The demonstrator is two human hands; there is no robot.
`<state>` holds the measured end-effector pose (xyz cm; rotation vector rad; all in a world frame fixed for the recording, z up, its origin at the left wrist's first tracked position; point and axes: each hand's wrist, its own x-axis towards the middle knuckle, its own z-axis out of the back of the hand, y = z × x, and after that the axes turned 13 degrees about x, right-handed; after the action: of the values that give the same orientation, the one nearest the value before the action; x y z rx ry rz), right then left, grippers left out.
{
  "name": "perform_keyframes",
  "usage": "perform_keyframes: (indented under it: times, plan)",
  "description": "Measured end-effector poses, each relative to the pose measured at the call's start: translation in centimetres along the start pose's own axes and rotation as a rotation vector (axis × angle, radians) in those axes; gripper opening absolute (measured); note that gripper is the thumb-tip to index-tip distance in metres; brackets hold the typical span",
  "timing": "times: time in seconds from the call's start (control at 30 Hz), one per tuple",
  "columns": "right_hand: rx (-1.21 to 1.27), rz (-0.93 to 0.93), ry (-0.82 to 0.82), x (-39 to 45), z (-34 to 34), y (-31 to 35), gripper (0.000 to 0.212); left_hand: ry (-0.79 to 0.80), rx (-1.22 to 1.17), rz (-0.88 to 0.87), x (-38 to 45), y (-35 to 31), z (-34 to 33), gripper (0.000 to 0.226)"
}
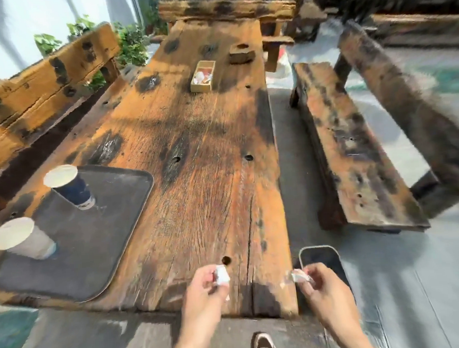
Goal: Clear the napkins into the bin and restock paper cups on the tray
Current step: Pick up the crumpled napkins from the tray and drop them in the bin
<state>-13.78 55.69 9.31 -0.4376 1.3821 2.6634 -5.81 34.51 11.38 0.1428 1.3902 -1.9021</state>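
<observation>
My left hand [203, 288] pinches one napkin [222, 275], my right hand [324, 286] another [300, 275]; best keep fingers tight, carry both over the bin [319, 254], then let go.

Head view, looking down along table [196, 176], near end close.

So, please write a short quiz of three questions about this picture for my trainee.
1. True or false: each hand holds a crumpled napkin.
2. How many paper cups stand on the tray? A one, B two, C four.
3. Which hand is over the bin?

Key:
1. True: left hand holds one napkin, right hand another napkin.
2. B: blue cup, white cup.
3. Right hand.
</observation>
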Motion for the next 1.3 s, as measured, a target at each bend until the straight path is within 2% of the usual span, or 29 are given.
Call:
perform_keyframes:
  times: [0.1, 0.23, 0.33, 0.47, 0.73, 0.93, 1.13, 1.23, 1.3]
  plan:
    - [0.029, -0.04, -0.098, 0.2, 5.1, -2.8, 0.016, 0.108, 0.028, -0.079, -0.8, -3.5, -5.8, 0.027]
    - [0.081, -0.109, -0.196, 2.7, 11.0, -7.0, 0.009, 0.188, 0.083, -0.123, -0.9, -6.7, -14.3, 0.027]
    - [0.064, -0.146, -0.206, 6.2, 14.5, -10.5, 0.012, 0.22, 0.114, -0.096, 0.0, -8.0, -21.0, 0.033]
    - [0.048, -0.148, -0.174, 12.4, 16.8, -15.5, 0.011, 0.18, 0.167, -0.02, 2.9, -8.2, -29.3, 0.04]
    - [-0.002, -0.221, -0.114, 23.8, 13.7, -27.8, 0.019, 0.13, 0.294, 0.128, 12.4, -1.9, -43.0, 0.05]
    - [-0.014, -0.363, -0.04, 28.3, 8.6, -37.3, 0.02, 0.133, 0.335, 0.257, 17.6, 5.1, -50.4, 0.037]
    - [0.006, -0.372, 0.071, 30.2, 6.7, -41.6, 0.034, 0.168, 0.211, 0.387, 20.6, 9.8, -53.3, 0.046]
    - [0.12, -0.357, 0.07, 29.8, 7.2, -42.2, 0.037, 0.148, 0.173, 0.387, 20.6, 10.5, -52.8, 0.039]
    - [0.151, -0.337, 0.049, 29.5, 7.7, -41.8, 0.034, 0.08, 0.143, 0.375, 20.2, 10.1, -52.1, 0.034]
